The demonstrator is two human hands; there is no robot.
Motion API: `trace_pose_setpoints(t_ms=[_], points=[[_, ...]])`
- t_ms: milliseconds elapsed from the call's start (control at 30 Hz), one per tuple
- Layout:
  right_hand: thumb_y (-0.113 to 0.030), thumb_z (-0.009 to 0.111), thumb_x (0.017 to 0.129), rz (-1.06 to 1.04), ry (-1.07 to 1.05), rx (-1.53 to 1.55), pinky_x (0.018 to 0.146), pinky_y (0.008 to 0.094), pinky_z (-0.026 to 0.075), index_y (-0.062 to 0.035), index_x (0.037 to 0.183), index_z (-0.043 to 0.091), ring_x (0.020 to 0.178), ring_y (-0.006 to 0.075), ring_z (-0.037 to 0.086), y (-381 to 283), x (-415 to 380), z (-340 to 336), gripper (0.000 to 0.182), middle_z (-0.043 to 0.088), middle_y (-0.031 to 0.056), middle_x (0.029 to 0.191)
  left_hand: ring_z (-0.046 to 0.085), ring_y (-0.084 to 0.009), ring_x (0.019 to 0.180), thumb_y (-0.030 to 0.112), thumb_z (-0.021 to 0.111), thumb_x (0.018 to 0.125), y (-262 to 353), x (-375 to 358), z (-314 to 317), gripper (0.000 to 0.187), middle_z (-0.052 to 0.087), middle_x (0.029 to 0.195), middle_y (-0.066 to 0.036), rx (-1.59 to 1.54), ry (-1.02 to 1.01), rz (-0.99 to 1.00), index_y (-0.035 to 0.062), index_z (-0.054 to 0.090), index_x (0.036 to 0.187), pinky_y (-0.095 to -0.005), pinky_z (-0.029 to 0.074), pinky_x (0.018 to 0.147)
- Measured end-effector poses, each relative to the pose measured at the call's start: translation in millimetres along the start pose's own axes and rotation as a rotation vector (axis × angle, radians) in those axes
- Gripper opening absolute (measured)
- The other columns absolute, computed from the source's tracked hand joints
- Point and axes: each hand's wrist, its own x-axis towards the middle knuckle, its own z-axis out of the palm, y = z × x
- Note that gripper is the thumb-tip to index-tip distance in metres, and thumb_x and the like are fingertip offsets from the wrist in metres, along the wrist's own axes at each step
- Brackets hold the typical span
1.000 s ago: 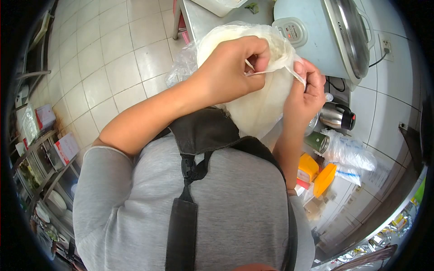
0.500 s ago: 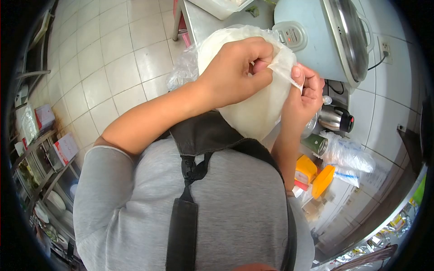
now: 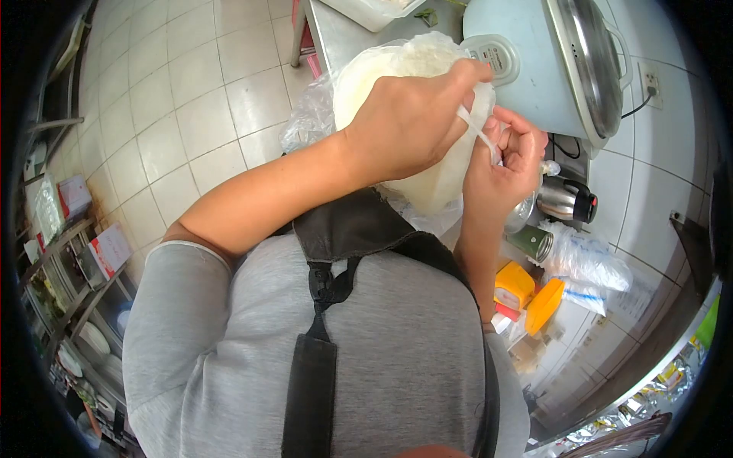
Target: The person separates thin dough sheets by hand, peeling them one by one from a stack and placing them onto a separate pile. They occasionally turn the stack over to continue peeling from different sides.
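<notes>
A round, cream-coloured pile of thin sheets (image 3: 365, 69), like dough wrappers, lies in front of my chest with clear plastic (image 3: 309, 114) around its left side. Over it, my left hand (image 3: 416, 114) is closed, its fingers gripping the edge of a thin sheet. My right hand (image 3: 510, 156) is closed too, thumb and fingers pinching the same thin sheet at its right edge. A narrow, twisted pale strip of the sheet (image 3: 478, 128) stretches between the two hands. The left fingertips are partly hidden behind that hand.
A large light-blue rice cooker (image 3: 527, 69) with a lid stands just beyond the hands. To the right are a steel thermos jug (image 3: 563, 200), a green can (image 3: 532, 243), plastic bags (image 3: 584, 259) and a yellow container (image 3: 515, 284). A white tub (image 3: 374, 9) sits on the metal table (image 3: 332, 38).
My left hand has moved slightly up and right and turned over. The sheet between my hands has narrowed from a wider fold to a thin strip, and the lower sheet's edge has risen.
</notes>
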Motion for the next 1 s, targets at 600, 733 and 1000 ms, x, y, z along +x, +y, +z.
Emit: trace_pose_setpoints(t_ms=[600, 733, 1000], points=[[-0.004, 0.054, 0.092, 0.114, -0.117, 0.23, 0.062, 0.0168, 0.039, 0.0023, 0.112, 0.058, 0.068, 0.0031, 0.048, -5, -5, 2, 0.022, 0.06, 0.0011, 0.075, 0.06, -0.012, 0.083, 0.023, 0.073, 0.079, -24, -3, 10, 0.044, 0.062, 0.091, -0.007, -0.599, -0.299, -0.773, -0.0011, 0.054, 0.11, -0.0276, 0.049, 0.074], [-0.003, 0.056, 0.09, 0.275, 0.064, 0.348, 0.074, 0.0194, 0.043, 0.0031, 0.115, 0.055, 0.078, 0.0058, 0.055, 6, 3, -12, 0.025, 0.064, 0.0059, 0.089, 0.062, -0.0102, 0.081, 0.014, 0.068, 0.08, -23, 8, -7, 0.025, 0.066, 0.093, -0.004, -1.005, -0.259, -0.911, 0.0006, 0.063, 0.101, -0.0251, 0.05, 0.074], [-0.008, 0.065, 0.086, 0.481, -0.18, 0.7, 0.078, 0.0207, 0.045, 0.0021, 0.117, 0.048, 0.087, 0.0098, 0.059, -12, 22, -14, 0.037, 0.063, 0.0074, 0.098, 0.057, -0.0089, 0.077, 0.004, 0.061, 0.077, -4, 11, -1, 0.017, 0.062, 0.084, -0.001, -0.659, -0.313, -0.525, -0.0015, 0.062, 0.093, -0.0235, 0.046, 0.072]])
